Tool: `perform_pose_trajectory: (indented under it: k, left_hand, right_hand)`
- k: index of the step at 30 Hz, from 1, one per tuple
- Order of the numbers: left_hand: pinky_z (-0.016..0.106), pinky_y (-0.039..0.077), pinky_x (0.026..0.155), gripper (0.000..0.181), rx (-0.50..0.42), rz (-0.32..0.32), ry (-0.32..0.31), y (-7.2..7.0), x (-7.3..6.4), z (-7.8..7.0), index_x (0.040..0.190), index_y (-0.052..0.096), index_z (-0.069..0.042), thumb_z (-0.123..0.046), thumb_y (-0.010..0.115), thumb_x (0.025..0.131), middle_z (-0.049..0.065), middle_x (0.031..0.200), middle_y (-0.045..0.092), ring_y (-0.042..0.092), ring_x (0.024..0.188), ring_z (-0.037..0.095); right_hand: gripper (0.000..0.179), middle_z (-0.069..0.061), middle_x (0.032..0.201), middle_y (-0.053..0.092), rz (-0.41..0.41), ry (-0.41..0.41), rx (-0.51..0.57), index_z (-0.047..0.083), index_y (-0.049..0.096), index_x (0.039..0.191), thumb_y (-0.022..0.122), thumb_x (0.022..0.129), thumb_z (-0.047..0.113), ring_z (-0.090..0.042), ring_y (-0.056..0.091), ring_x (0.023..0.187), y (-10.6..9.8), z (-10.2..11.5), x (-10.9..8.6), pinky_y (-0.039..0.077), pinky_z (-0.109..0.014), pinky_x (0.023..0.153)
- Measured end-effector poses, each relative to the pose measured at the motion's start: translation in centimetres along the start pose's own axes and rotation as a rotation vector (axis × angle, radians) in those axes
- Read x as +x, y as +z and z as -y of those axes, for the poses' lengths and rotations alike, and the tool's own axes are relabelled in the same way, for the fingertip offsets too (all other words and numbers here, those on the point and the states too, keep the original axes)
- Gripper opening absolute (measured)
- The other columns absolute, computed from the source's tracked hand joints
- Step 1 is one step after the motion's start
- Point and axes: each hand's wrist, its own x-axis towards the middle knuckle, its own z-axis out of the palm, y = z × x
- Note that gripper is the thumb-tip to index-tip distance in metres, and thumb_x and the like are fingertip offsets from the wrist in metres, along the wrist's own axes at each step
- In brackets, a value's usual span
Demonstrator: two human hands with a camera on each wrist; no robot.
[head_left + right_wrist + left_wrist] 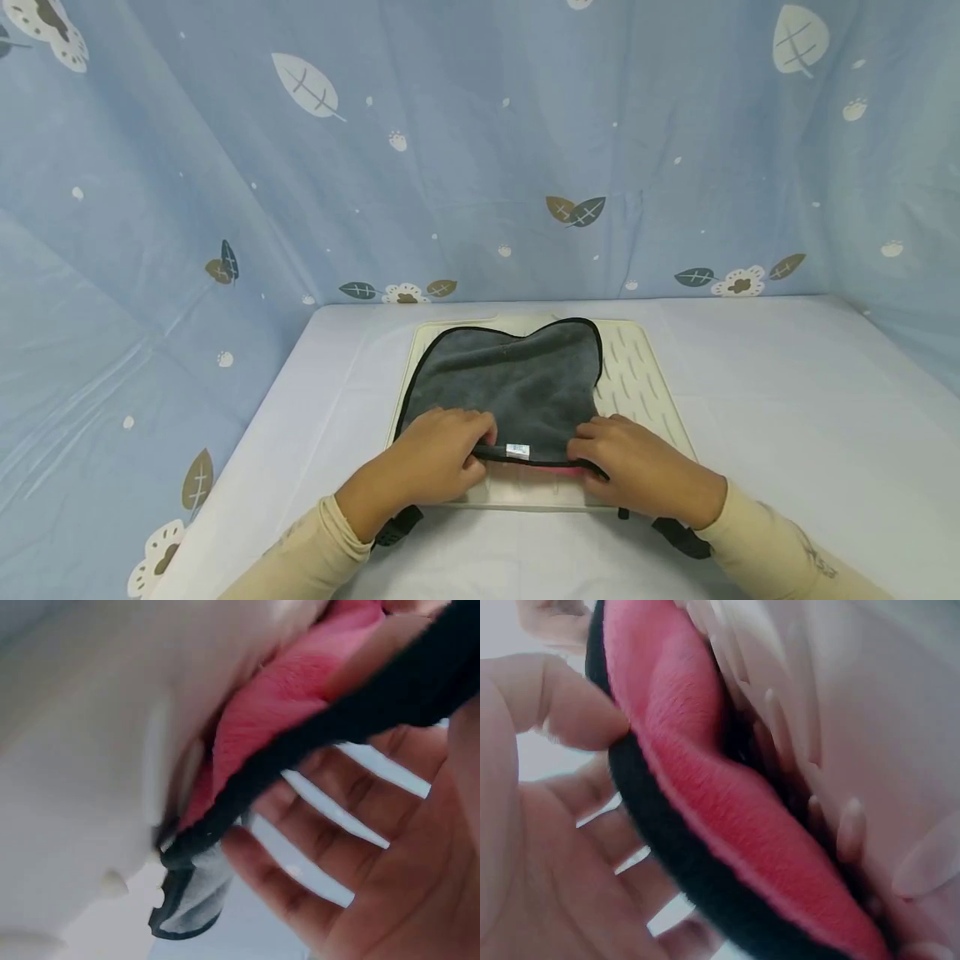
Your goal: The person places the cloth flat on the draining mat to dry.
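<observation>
A grey cloth [510,383] with black edging and a small white label lies over a cream ridged board [637,375]. Its pink underside [712,795] shows in both wrist views. My left hand [438,450] pinches the near edge left of the label, the thumb [585,720] pressing on the black binding. At the near right corner, my right hand [630,462] grips the same edge, its fingers [337,817] behind the dark binding [300,750]. The near edge is raised a little off the board, while the far edge lies wavy on it.
The board rests on a white-covered table [787,400]. A blue curtain [480,167] with leaf prints hangs behind the table and along its sides. Black straps [682,537] sit under the wrists.
</observation>
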Motion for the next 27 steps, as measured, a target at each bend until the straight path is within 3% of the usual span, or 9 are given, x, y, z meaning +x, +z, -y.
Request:
perform_pose_trajectory:
  k: [6, 11, 14, 19, 23, 27]
  left_hand:
    - [0.036, 0.05, 0.078, 0.02, 0.001, 0.083, 0.027, -0.1, 0.0, -0.1, 0.099, 0.067, -0.022, -0.014, 0.057, 0.082, -0.011, 0.089, 0.064, 0.051, 0.073, 0.004]
    - [0.034, 0.049, 0.076, 0.02, -0.027, 0.139, 0.041, -0.1, -0.1, -0.2, 0.097, 0.07, -0.023, -0.018, 0.058, 0.082, -0.011, 0.091, 0.065, 0.055, 0.078, 0.004]
    - [0.031, 0.047, 0.072, 0.013, -0.058, 0.166, 0.035, 0.0, -0.2, -0.1, 0.093, 0.071, -0.025, -0.024, 0.06, 0.088, -0.013, 0.086, 0.062, 0.053, 0.074, 0.003]
    - [0.03, 0.045, 0.071, 0.014, -0.033, 0.131, 0.026, 0.0, -0.2, 0.0, 0.092, 0.072, -0.025, -0.031, 0.061, 0.098, -0.013, 0.084, 0.06, 0.052, 0.073, 0.003]
    - [0.038, 0.048, 0.081, 0.011, 0.028, 0.112, 0.01, 0.2, -0.2, 0.0, 0.1, 0.071, -0.027, -0.035, 0.063, 0.098, -0.012, 0.096, 0.061, 0.056, 0.09, 0.008]
    - [0.046, 0.046, 0.092, 0.027, 0.016, 0.146, -0.015, 0.6, -0.1, 0.2, 0.117, 0.067, -0.028, -0.044, 0.066, 0.095, -0.007, 0.117, 0.059, 0.055, 0.11, 0.014]
  right_hand:
    - [0.022, 0.017, 0.07, 0.043, 0.017, -0.03, 0.116, 0.024, 0.061, 0.077, 0.073, 0.081, 0.006, 0.002, 0.035, 0.062, -0.8, -0.4, -0.2, 0.039, -0.025, 0.063]
    - [0.017, 0.018, 0.072, 0.05, 0.107, -0.012, 0.219, 0.022, 0.067, 0.079, 0.071, 0.084, 0.006, 0.005, 0.04, 0.062, -0.9, -0.6, -0.5, 0.04, -0.018, 0.058]
    - [0.011, 0.019, 0.071, 0.05, 0.152, 0.006, 0.275, 0.023, 0.07, 0.08, 0.072, 0.089, 0.016, 0.006, 0.04, 0.061, -1.0, -0.6, -0.6, 0.04, -0.017, 0.056]
    - [0.03, 0.019, 0.063, 0.041, 0.144, 0.015, 0.329, 0.028, 0.062, 0.068, 0.065, 0.098, 0.034, 0.007, 0.034, 0.056, -1.2, -0.6, -0.6, 0.034, -0.016, 0.053]
    - [0.019, 0.019, 0.067, 0.045, 0.156, 0.035, 0.307, 0.025, 0.065, 0.076, 0.071, 0.094, 0.028, 0.008, 0.038, 0.058, -1.0, -0.5, -0.5, 0.038, -0.016, 0.055]
    - [0.008, 0.019, 0.073, 0.052, 0.19, 0.059, 0.289, 0.022, 0.07, 0.088, 0.078, 0.087, 0.022, 0.006, 0.043, 0.062, -0.8, -0.5, -0.4, 0.043, -0.018, 0.059]
